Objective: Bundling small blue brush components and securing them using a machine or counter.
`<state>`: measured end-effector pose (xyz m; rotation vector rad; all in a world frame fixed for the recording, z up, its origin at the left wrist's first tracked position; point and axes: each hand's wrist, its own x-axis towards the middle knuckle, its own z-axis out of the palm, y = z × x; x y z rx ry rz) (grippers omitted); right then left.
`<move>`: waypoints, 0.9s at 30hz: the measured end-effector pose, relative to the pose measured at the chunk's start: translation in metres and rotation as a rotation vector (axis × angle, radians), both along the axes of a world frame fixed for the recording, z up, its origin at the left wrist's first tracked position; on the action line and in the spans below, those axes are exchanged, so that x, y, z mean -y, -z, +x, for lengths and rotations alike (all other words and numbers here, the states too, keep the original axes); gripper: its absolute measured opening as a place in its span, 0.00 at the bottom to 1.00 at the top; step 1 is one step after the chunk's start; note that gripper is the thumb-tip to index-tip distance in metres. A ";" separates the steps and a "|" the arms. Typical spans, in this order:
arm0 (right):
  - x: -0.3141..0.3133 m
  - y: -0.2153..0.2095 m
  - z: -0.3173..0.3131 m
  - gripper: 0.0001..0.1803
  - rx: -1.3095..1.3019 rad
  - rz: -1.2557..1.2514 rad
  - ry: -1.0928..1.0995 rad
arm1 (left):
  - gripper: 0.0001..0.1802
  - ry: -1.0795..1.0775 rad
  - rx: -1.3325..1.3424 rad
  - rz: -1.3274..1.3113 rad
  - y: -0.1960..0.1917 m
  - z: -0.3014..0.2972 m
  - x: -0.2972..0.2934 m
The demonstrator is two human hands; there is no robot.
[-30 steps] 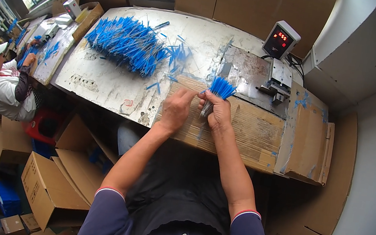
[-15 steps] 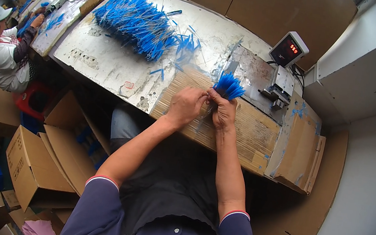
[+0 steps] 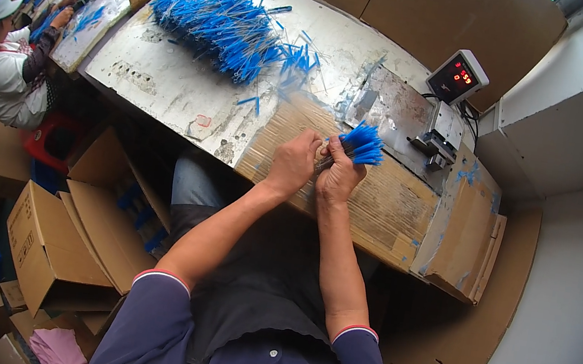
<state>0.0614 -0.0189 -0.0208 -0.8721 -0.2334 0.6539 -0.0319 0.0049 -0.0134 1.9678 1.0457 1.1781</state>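
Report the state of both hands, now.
Right hand: closed, holding a bundle of blue-tipped sticks.
Left hand: curled beside it; whether it grips anything cannot be told.

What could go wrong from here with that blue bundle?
1. The right hand grips a blue-tipped bundle of many thin pieces; a slackened grip might let some slide out.
2. The left hand sits close by, fingertips partly hidden; it might snag or bend a stem.
3. Strays lie beside the blue pile; a bump could scatter more over the bench.

Both hands close together, curled
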 end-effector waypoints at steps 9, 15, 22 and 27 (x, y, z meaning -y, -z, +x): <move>-0.005 -0.006 0.007 0.12 -0.093 -0.024 0.081 | 0.07 -0.036 -0.066 -0.059 0.002 -0.009 -0.003; -0.006 0.005 0.023 0.10 -0.182 0.001 -0.061 | 0.07 0.013 -0.113 -0.063 0.000 -0.013 -0.006; 0.006 -0.005 0.032 0.07 -0.139 -0.158 -0.320 | 0.07 0.029 0.034 -0.175 -0.010 -0.015 -0.008; 0.009 -0.014 0.021 0.06 -0.105 -0.104 -0.374 | 0.08 0.111 0.150 -0.244 -0.013 -0.002 -0.003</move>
